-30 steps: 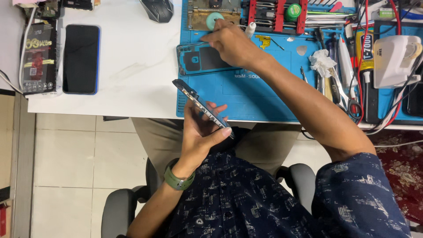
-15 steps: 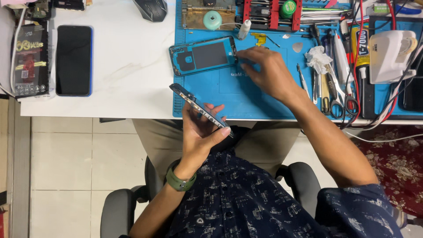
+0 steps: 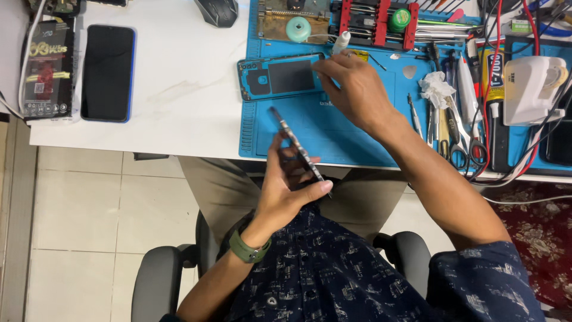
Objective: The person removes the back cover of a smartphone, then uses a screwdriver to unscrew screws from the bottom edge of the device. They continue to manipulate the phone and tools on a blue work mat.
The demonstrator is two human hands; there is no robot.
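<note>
My left hand (image 3: 285,191) grips a thin dark phone body (image 3: 298,149) edge-on, tilted over my lap at the table's front edge. My right hand (image 3: 353,89) reaches over the blue work mat (image 3: 351,140) and its fingers touch the right end of a blue phone back cover (image 3: 280,77), which lies inner side up at the mat's upper left. A green band is on my left wrist.
A black phone (image 3: 108,73) and a dark box (image 3: 46,68) lie on the white table at left. Tweezers, scissors (image 3: 462,149), a crumpled tissue (image 3: 437,89), a white device (image 3: 530,89), cables and a red tool rack (image 3: 375,24) crowd the mat's right and back. A mouse (image 3: 217,11) sits at the back.
My right hand drew back from the far mat to the back cover, which has shifted. My left hand with the phone body stays over my lap.
</note>
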